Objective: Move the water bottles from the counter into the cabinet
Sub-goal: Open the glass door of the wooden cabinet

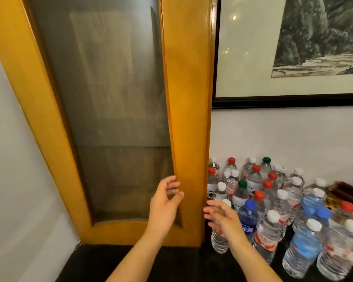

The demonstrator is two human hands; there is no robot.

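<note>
Closest in, two bare forearms come up from the bottom edge over a dark, matte counter [114, 261]. The left hand [165, 202] has its fingers curled at the edge of the cabinet door [186, 98], thumb on the front; it looks like a light pinch on the wood, though the blur makes it hard to be sure. The right hand [220, 217] is spread wide with loose fingers, holding nothing, right in front of a clear ribbed bottle [219, 241] and hiding most of its upper half.

The water bottles [273, 210] are all on the counter, just right of the cabinet, packed tight and upright. Clear crinkly plastic, round caps in white, red, green and blue, some red-and-white labels, one dark blue label up front. The ones at the far right are cut off by the frame edge.

The door is glossy honey-coloured wood with a smoky glass panel [110, 98]; the inside is murky, I can only make out a shelf line. Behind the bottles there's a white wall and a black-framed ink painting [293, 47], partly cropped. Something dark and wooden at far right, too hidden to tell.
</note>
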